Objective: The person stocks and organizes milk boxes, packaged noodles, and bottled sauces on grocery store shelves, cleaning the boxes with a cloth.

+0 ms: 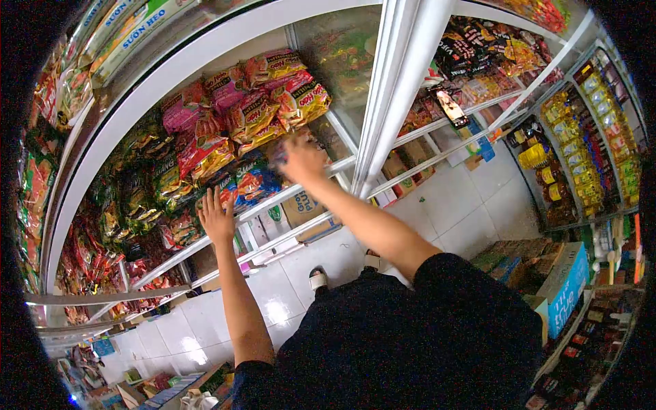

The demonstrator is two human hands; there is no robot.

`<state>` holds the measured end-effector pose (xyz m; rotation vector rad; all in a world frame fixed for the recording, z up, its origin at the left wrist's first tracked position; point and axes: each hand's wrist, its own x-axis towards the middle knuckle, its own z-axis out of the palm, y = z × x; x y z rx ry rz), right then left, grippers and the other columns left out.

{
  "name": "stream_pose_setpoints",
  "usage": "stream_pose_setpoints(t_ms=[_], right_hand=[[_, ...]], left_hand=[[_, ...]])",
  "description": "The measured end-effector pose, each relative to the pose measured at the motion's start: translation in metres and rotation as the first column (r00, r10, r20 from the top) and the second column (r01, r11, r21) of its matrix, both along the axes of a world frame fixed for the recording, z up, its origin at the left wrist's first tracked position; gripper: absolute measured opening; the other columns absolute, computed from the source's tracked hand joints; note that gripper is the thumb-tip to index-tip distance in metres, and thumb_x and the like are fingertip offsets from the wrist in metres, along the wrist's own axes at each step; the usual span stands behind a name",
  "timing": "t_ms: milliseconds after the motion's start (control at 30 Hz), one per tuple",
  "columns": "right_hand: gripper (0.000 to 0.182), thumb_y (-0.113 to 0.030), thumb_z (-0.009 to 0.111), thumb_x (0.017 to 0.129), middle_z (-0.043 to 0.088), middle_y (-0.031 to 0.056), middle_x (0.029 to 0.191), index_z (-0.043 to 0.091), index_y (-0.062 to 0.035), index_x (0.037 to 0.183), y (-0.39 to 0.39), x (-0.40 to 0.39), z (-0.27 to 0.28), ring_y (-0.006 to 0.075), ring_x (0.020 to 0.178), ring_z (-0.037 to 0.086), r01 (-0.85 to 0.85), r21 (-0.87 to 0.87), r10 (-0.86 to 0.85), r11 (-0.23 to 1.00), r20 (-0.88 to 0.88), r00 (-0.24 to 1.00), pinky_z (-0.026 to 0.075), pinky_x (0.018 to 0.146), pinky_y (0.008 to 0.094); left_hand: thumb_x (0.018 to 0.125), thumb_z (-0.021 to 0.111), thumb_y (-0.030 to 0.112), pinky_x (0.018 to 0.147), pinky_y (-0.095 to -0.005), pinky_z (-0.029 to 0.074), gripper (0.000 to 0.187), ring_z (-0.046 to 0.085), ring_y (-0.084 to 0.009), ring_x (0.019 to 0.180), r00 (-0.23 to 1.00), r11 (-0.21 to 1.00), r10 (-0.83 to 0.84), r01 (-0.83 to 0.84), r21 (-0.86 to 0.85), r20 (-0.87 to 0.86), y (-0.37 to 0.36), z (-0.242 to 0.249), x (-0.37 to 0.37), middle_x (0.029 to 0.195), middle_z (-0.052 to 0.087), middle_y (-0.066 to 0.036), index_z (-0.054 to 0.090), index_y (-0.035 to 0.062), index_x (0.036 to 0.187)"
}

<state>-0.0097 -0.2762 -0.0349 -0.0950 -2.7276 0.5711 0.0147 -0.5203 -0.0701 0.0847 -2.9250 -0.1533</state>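
Observation:
My left hand [217, 219] reaches to the front of a shelf, fingers spread, at the edge of a blue instant noodle packet [254, 183]. My right hand [302, 162] is over the shelf to the right of that packet, near the front rail [273, 199]. Its fingers are smeared by motion, and I cannot tell whether they hold anything. Behind both hands lie stacked pink and yellow instant noodle packets [304, 101]. Dark green packets [133, 188] fill the shelf to the left of my left hand.
A white upright post [393, 89] stands right of my right hand. Further right, a lit phone-like screen [451, 106] rests at a shelf edge. Cardboard boxes [307, 208] sit below the rail. A blue and white carton [567, 287] stands at my right, and bottle racks [581, 137] stand beyond.

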Motion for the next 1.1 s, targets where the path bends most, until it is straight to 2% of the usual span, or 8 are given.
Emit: stream_pose_setpoints(t_ms=[200,367,467,600,667,867,933,1100], right_hand=[[0.052,-0.041,0.067,0.063,0.049,0.0149,0.095,0.050,-0.0131,0.103,-0.023,0.021,-0.010,0.0321,0.075,0.057,-0.508,0.036,0.505,0.861,0.057,0.861,0.047,0.063,0.0441],[0.045,-0.033,0.069,0.060,0.050,0.0140,0.093,0.052,-0.0113,0.095,0.061,-0.008,0.001,0.0281,0.068,0.059,-0.076,0.029,0.075,0.997,0.025,0.997,0.048,0.055,0.0413],[0.047,-0.033,0.068,0.063,0.050,0.0154,0.096,0.050,-0.0117,0.100,0.014,-0.005,0.001,0.0296,0.069,0.059,-0.076,-0.051,0.078,0.996,0.044,0.996,0.048,0.055,0.0413],[0.048,-0.033,0.070,0.060,0.046,0.0123,0.093,0.051,-0.0123,0.099,-0.046,0.017,-0.004,0.0297,0.083,0.054,-0.430,0.024,0.429,0.903,0.046,0.902,0.048,0.060,0.0411],[0.047,-0.031,0.071,0.060,0.048,0.0123,0.093,0.051,-0.0116,0.098,-0.022,0.012,0.000,0.0288,0.083,0.055,-0.431,-0.055,0.435,0.901,0.109,0.894,0.047,0.066,0.0393],[0.051,-0.031,0.073,0.058,0.048,0.0137,0.094,0.049,-0.0089,0.097,0.056,-0.011,-0.009,0.0297,0.083,0.053,0.110,0.002,-0.110,0.994,-0.060,0.992,0.046,0.065,0.0411],[0.051,-0.028,0.074,0.057,0.047,0.0140,0.094,0.048,-0.0092,0.097,0.006,-0.001,-0.005,0.0300,0.085,0.052,0.066,0.010,-0.066,0.998,0.023,0.998,0.046,0.067,0.0402],[0.057,-0.029,0.073,0.058,0.043,0.0149,0.101,0.046,-0.0102,0.105,-0.059,0.025,0.001,0.0317,0.090,0.050,-0.454,-0.025,0.455,0.891,0.070,0.888,0.045,0.072,0.0451]], left_hand=[[0.085,0.035,0.050,0.104,-0.0403,0.013,0.053,0.024,-0.0223,0.127,0.999,1.000,-0.022,0.022,0.014,-0.026,-0.002,-0.001,0.000,0.138,0.028,-0.002,0.034,0.0231,0.130],[0.084,0.037,0.050,0.103,-0.0407,0.014,0.053,0.025,-0.0229,0.126,0.998,1.000,-0.015,0.016,0.020,-0.059,-0.001,-0.002,-0.002,0.137,0.030,-0.004,0.036,0.0219,0.129],[0.084,0.037,0.051,0.103,-0.0408,0.016,0.054,0.027,-0.0234,0.125,0.997,1.000,-0.014,0.013,-0.013,-0.070,0.000,-0.003,0.000,0.136,0.031,-0.004,0.035,0.0212,0.130],[0.084,0.037,0.049,0.103,-0.0406,0.016,0.054,0.026,-0.0224,0.126,0.998,1.000,-0.008,0.007,-0.010,-0.056,-0.001,-0.002,-0.001,0.136,0.030,-0.002,0.035,0.0211,0.130],[0.084,0.037,0.048,0.103,-0.0405,0.016,0.053,0.026,-0.0220,0.126,0.998,1.000,-0.015,0.014,-0.014,-0.061,-0.001,-0.001,-0.001,0.137,0.030,-0.002,0.035,0.0211,0.130],[0.084,0.038,0.048,0.103,-0.0419,0.016,0.053,0.026,-0.0215,0.126,0.997,0.999,-0.008,0.005,-0.040,-0.079,-0.001,-0.005,0.000,0.137,0.029,-0.001,0.036,0.0207,0.129],[0.084,0.036,0.050,0.103,-0.0425,0.017,0.054,0.025,-0.0213,0.127,0.997,1.000,0.003,-0.005,-0.030,-0.072,-0.002,-0.006,0.002,0.137,0.029,-0.001,0.036,0.0211,0.129],[0.084,0.034,0.052,0.104,-0.0417,0.013,0.056,0.024,-0.0207,0.127,0.998,1.000,-0.006,0.007,0.011,-0.061,-0.003,-0.008,0.000,0.137,0.028,-0.001,0.033,0.0220,0.131]])
